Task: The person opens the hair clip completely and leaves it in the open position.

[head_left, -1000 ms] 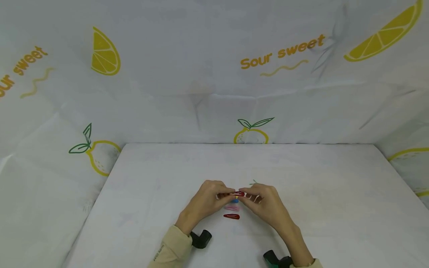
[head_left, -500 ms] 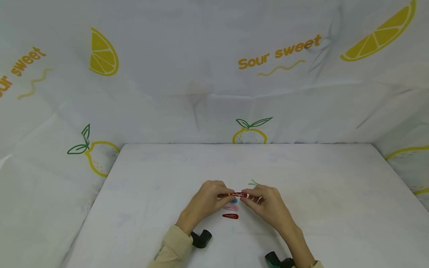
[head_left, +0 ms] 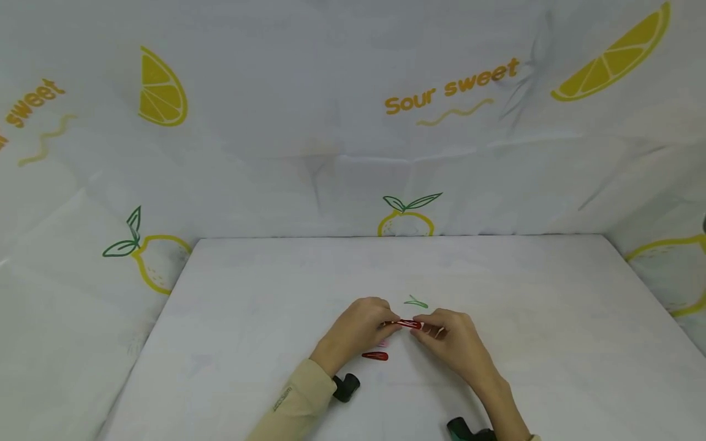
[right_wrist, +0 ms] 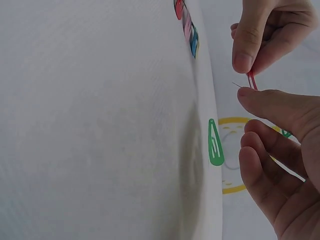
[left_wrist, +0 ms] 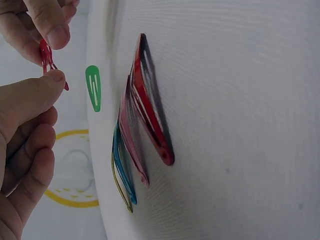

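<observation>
Lemon-print backdrop (head_left: 276,122) hung behind white desk (head_left: 496,275) | left hand (head_left: 358,327) and right hand (head_left: 456,342) closed to thumb-and-fingertip pinches | row of clips (left_wrist: 129,131) laid near left hand | red hair clip (head_left: 410,323) held above desk, gripped at opposite ends | light, even pressure judged best, ends aligned, so twisting or slipping is avoided

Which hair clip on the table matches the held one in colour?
The red snap clip, at the row's near end in the head view: red like the held clip, unlike the pink clip, blue clip, yellow clip and green clip.
</observation>
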Available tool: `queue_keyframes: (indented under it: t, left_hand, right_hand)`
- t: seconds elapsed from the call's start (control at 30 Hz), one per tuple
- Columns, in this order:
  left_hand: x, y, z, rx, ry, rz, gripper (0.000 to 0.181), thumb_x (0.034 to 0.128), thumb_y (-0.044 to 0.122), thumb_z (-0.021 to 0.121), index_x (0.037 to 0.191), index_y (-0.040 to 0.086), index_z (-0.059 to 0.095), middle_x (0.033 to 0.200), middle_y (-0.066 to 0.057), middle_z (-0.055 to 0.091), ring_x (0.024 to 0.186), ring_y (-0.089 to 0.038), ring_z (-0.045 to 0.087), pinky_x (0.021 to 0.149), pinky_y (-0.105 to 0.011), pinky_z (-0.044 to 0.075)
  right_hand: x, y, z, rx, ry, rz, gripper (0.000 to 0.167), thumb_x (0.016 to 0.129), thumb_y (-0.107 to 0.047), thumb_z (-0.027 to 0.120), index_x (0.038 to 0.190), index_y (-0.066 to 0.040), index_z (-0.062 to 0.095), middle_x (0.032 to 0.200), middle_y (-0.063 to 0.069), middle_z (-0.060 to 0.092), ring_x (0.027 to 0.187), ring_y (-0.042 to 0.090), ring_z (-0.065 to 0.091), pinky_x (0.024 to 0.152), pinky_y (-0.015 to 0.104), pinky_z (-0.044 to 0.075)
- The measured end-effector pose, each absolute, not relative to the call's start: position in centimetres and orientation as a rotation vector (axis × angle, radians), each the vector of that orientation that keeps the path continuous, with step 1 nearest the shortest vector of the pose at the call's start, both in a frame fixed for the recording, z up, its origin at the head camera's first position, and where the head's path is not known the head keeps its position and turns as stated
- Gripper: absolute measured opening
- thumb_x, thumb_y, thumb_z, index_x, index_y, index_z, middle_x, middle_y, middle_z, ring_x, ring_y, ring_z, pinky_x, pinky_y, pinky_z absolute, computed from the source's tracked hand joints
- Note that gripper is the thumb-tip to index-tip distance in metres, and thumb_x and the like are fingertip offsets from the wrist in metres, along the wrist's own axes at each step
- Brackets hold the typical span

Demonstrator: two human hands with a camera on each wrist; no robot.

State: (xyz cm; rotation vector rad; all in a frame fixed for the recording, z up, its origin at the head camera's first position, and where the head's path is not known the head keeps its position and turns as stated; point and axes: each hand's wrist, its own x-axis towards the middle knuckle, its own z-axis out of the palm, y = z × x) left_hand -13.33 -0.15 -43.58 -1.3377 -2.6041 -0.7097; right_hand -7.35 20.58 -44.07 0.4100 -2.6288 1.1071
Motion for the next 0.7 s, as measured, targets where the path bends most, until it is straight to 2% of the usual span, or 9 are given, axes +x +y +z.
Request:
queue_keyframes:
  t: [0.37,0.7]
  left_hand:
    - [-14.0,1.6,-43.9,-1.396,-2.601,-0.536,0.009,0.0921,0.023,0.077,0.092,0.017,0.084,0.082,0.008,0.076,0.072,-0.002,0.063,0.070,-0.014,0.047]
    - [-14.6,2.9,-44.4,-1.399,-2.651,-0.492,0.008,0.0926,0.019,0.077,0.088,0.017,0.083,0.081,0.009,0.076,0.073,0.000,0.064,0.071,-0.013,0.048]
  right_hand:
    - [-7.6,21.7,-44.9,0.356,-2.618,1.067,0.019,0.073,0.005,0.086,0.089,-0.003,0.082,0.072,-0.007,0.071,0.066,-0.004,0.060,0.060,0.020,0.054]
    - [-8.3,22.2,-45.4,0.235,-2.660,1.040,0.016,0.076,0.002,0.086,0.089,-0.004,0.083,0.077,-0.001,0.075,0.066,0.001,0.061,0.060,0.020,0.052]
